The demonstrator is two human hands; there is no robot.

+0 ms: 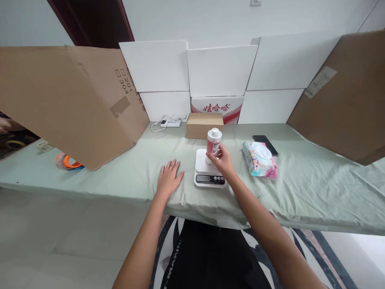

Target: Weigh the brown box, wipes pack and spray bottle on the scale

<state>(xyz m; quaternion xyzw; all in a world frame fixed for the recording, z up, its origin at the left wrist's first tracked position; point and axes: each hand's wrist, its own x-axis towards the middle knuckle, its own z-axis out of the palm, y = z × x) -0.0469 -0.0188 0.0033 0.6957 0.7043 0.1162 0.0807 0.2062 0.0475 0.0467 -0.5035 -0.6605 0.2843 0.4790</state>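
My right hand [223,161] is wrapped round a pink and white bottle [213,141] with a white cap. The bottle is upright over the platform of a white kitchen scale [202,162]; whether its base touches the platform I cannot tell. The scale's small display and round buttons face me. To the left of the scale, my left hand [169,179] lies flat on the green cloth with its fingers spread, holding nothing.
Behind the scale sits a brown cardboard box [204,126], with a white power strip [171,123] and its cord to the left. A wet wipes pack [258,158] and a black phone [266,143] lie right. Orange tape rolls [69,161] rest far left. Large cardboard panels [90,88] flank the table.
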